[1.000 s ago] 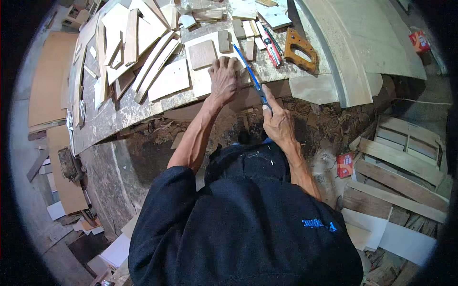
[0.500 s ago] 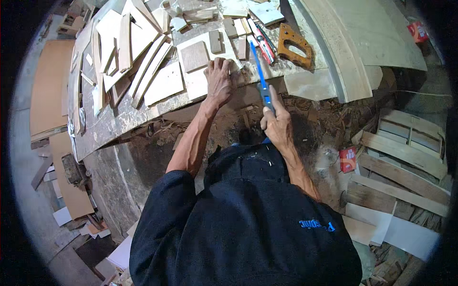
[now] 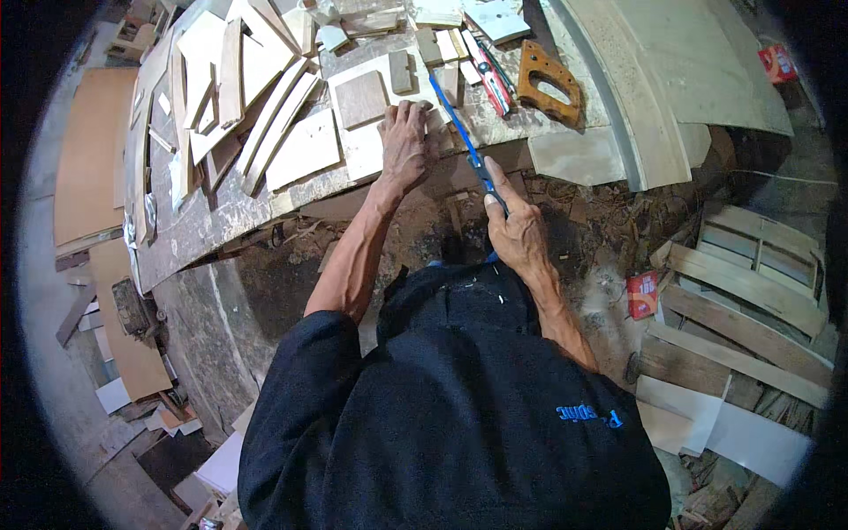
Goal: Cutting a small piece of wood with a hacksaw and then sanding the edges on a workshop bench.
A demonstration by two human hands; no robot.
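Observation:
My right hand (image 3: 519, 225) is wrapped round the handle of a slim blue hacksaw (image 3: 455, 122), seen nearly edge-on. The saw points forward and left, its far end over the bench. My left hand (image 3: 406, 148) bears down with bent fingers on the near edge of a pale board (image 3: 360, 155), holding it; the thumb side is partly hidden. Beyond those fingers, a square brown wood piece (image 3: 360, 100) and a small grey-brown block (image 3: 400, 71) lie on the board. Whether the blade touches wood cannot be made out.
On the workbench (image 3: 221, 231), curved wood strips (image 3: 276, 132) lie left. A wooden-handled saw (image 3: 549, 84) and a red tool (image 3: 493, 81) lie right, beside a long curved panel (image 3: 632, 97). Slatted wooden frames (image 3: 742, 265) and a red box (image 3: 642, 295) stand lower right.
The hacksaw's far end has swung left toward my left hand, and my right hand has turned with it and shifted slightly. My left hand stays on the board.

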